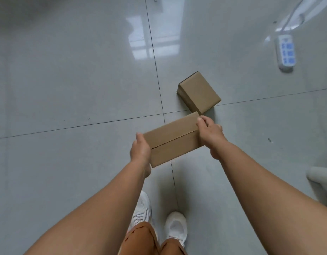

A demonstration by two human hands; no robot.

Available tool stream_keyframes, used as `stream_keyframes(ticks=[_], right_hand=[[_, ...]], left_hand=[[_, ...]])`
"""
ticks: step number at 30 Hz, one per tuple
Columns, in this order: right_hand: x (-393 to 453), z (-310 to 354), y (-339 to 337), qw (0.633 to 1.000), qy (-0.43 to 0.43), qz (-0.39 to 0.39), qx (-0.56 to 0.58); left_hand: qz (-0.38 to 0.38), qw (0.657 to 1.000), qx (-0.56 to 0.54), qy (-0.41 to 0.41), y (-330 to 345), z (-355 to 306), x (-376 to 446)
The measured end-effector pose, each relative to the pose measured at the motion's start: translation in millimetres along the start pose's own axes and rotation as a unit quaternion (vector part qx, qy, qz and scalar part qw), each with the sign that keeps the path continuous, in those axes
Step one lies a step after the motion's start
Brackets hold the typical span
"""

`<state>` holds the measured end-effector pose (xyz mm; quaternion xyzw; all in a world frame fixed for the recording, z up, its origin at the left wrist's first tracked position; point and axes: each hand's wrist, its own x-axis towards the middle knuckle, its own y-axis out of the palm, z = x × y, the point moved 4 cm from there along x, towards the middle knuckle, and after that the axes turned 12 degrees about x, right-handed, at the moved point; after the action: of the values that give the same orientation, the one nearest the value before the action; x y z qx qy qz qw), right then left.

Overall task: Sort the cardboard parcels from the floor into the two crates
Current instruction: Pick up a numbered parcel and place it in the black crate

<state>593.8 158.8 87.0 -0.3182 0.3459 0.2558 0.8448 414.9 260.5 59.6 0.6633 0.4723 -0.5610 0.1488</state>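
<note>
The grey tiled floor (67,89) filled the frame with open room on the left half, while a power strip (286,52) lay at the upper right and a pale rounded fixture (318,179) stood at the right edge. I held the long parcel (172,138) at centre, left hand (140,151) and right hand (210,134) each with fingers wrapped round an end. I judged it best kept level, clear of the second parcel (198,92) lying just above; no crate was in view.

Held parcel (172,139) between both hands, second parcel (199,92) on floor (67,80) just beyond, probably apart
</note>
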Motion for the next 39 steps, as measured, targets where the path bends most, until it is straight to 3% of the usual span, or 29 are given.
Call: stream_keyframes(ticks=[9,14,18,30,39], right_hand=[[-133,102,-39,0.994,-0.004,-0.006,0.110],[-199,150,-51,0.993,-0.045,0.014,0.110],[-251,176,-56,0.988,-0.063,0.036,0.133],[-398,225,-23,0.959,-0.200,0.092,0.177],[-503,216,44,0.943,-0.238,0.165,0.166]], left_hand=[[-0.041,0.994,-0.060,0.085,-90,-71,-135],[-0.014,0.991,-0.095,0.092,-132,-93,-199],[-0.038,0.983,-0.130,0.122,-167,-98,-249],[-0.158,0.931,-0.263,0.200,-287,-73,-381],[-0.237,0.885,-0.354,0.186,-382,-4,-438]])
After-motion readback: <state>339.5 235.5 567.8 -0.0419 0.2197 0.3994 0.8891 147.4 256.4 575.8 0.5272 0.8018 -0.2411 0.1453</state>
